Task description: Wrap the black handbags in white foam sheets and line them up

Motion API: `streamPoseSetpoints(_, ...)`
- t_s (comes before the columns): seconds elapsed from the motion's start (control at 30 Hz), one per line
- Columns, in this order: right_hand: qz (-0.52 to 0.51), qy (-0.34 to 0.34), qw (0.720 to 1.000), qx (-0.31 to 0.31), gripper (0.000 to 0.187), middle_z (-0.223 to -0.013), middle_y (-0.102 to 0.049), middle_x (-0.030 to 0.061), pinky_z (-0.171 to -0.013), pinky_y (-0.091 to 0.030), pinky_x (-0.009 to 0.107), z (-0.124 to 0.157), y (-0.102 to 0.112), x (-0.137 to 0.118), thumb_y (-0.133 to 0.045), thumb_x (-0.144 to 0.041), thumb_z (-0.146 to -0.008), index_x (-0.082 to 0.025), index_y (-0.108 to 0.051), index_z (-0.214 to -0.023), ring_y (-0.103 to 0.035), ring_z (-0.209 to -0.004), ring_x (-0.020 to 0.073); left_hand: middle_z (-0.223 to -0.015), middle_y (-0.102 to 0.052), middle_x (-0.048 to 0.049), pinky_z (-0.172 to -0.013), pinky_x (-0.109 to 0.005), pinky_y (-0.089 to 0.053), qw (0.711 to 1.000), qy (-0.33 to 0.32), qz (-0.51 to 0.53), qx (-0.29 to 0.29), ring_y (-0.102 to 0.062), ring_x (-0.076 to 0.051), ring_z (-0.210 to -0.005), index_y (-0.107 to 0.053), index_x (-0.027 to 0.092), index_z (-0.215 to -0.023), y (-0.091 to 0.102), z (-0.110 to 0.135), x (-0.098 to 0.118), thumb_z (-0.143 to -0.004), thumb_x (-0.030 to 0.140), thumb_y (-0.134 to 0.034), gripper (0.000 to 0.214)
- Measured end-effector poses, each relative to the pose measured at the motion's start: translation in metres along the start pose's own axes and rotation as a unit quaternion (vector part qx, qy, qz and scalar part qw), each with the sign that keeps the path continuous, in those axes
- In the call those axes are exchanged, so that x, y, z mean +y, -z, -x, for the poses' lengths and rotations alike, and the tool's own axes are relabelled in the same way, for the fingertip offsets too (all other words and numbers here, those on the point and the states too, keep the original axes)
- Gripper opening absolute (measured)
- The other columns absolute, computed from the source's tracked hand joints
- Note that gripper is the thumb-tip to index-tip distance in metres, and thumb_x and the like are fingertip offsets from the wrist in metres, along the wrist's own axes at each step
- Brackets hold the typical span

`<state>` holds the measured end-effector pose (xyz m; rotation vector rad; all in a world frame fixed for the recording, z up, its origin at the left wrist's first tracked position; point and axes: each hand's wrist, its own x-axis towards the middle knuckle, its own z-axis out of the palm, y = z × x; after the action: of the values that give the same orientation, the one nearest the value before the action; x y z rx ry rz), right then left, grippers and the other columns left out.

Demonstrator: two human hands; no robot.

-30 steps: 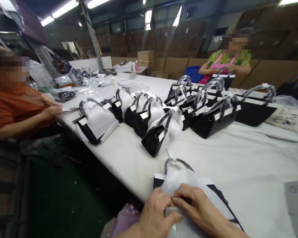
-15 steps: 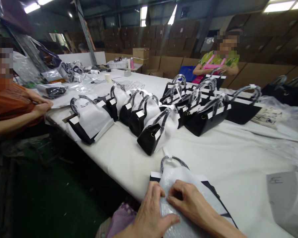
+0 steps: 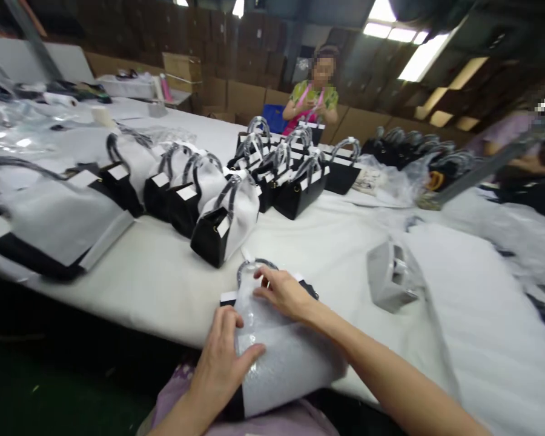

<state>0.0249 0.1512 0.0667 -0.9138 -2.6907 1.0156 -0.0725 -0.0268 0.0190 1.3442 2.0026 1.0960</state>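
Observation:
In front of me a black handbag (image 3: 237,402) lies tilted back at the table's near edge, mostly covered by a whitish translucent wrapping sheet (image 3: 290,363). Its handle (image 3: 266,263), wrapped in plastic, sticks up at the top. My left hand (image 3: 222,354) rests on the sheet's left edge, thumb stretched away from the fingers. Over the upper part of the sheet, my right hand (image 3: 284,293) has curved fingers with a gap between thumb and forefinger. Nothing shows in that gap. White tabs peek out at the bag's upper corners.
Several wrapped black bags (image 3: 211,236) stand beyond on the white-covered table (image 3: 168,290). A grey tape dispenser (image 3: 390,272) sits to the right, beside a stack of white sheets (image 3: 495,315). Across the table a person in a pink apron (image 3: 311,103) handles a bag.
My view has swung right, bringing the dispenser and white sheets into fuller view. My right hand has shifted up the sheet towards the handle, its thumb and forefinger parting. My left hand stays at the edge.

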Motion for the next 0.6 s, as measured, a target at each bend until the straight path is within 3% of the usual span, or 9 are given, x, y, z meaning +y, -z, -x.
streamPoseSetpoints(0.07,-0.044,-0.019,0.997,0.059,0.025,-0.082,-0.065,0.0009,-0.070,-0.044,0.025,0.012,0.035,0.016,-0.056,-0.028,-0.084,-0.020,-0.060,-0.107,-0.057,-0.070,0.0125,-0.105,-0.046,-0.0038,-0.093,-0.043,-0.041,1.000,-0.008,-0.008,-0.002,-0.050,-0.024,-0.103,-0.040,0.023,-0.092,-0.003,0.000,-0.006,-0.077,0.035,-0.063,0.030)
streamPoseSetpoints(0.13,-0.067,-0.046,0.993,0.080,0.028,-0.086,-0.066,0.0024,-0.072,-0.046,0.027,0.036,0.068,0.032,-0.053,-0.031,-0.085,-0.019,-0.061,-0.109,-0.059,-0.074,0.0132,-0.106,-0.046,-0.0031,-0.093,-0.044,-0.041,1.000,-0.011,-0.013,-0.001,-0.051,-0.024,-0.103,-0.040,0.024,-0.093,-0.005,0.000,-0.010,-0.077,0.038,-0.063,0.031)
streamPoseSetpoints(0.23,-0.080,-0.089,0.993,0.004,0.036,-0.097,-0.066,0.0055,-0.077,-0.048,0.029,0.081,0.097,0.050,-0.061,-0.034,-0.079,-0.018,-0.062,-0.112,-0.060,-0.086,0.0169,-0.108,-0.048,-0.0025,-0.092,-0.044,-0.042,1.000,-0.009,-0.019,-0.006,-0.052,-0.025,-0.104,-0.041,0.025,-0.092,-0.006,0.000,-0.015,-0.076,0.042,-0.063,0.032)
streamPoseSetpoints(0.3,-0.088,-0.111,0.989,-0.050,0.044,-0.101,-0.065,0.0055,-0.080,-0.047,0.030,0.104,0.100,0.056,-0.068,-0.033,-0.073,-0.019,-0.061,-0.115,-0.060,-0.092,0.0185,-0.109,-0.049,-0.0022,-0.092,-0.044,-0.042,1.000,-0.007,-0.020,-0.015,-0.051,-0.025,-0.106,-0.042,0.025,-0.091,-0.007,0.000,-0.016,-0.076,0.045,-0.062,0.032)
streamPoseSetpoints(0.4,-0.079,-0.112,0.988,-0.075,0.046,-0.100,-0.064,0.0032,-0.081,-0.046,0.029,0.121,0.092,0.056,-0.072,-0.029,-0.069,-0.022,-0.062,-0.114,-0.058,-0.093,0.0181,-0.111,-0.048,-0.0022,-0.095,-0.045,-0.040,1.000,-0.009,-0.021,-0.020,-0.049,-0.025,-0.109,-0.042,0.026,-0.091,-0.007,0.001,-0.013,-0.078,0.045,-0.060,0.030)
streamPoseSetpoints(0.6,-0.041,-0.074,0.994,-0.065,0.022,-0.093,-0.064,0.0022,-0.076,-0.043,0.027,0.112,0.079,0.043,-0.063,-0.035,-0.080,-0.022,-0.069,-0.098,-0.057,-0.085,0.0159,-0.116,-0.047,-0.0032,-0.099,-0.045,-0.037,0.999,-0.026,-0.034,-0.034,-0.047,-0.024,-0.113,-0.044,0.026,-0.094,-0.005,0.003,-0.007,-0.081,0.043,-0.058,0.026)
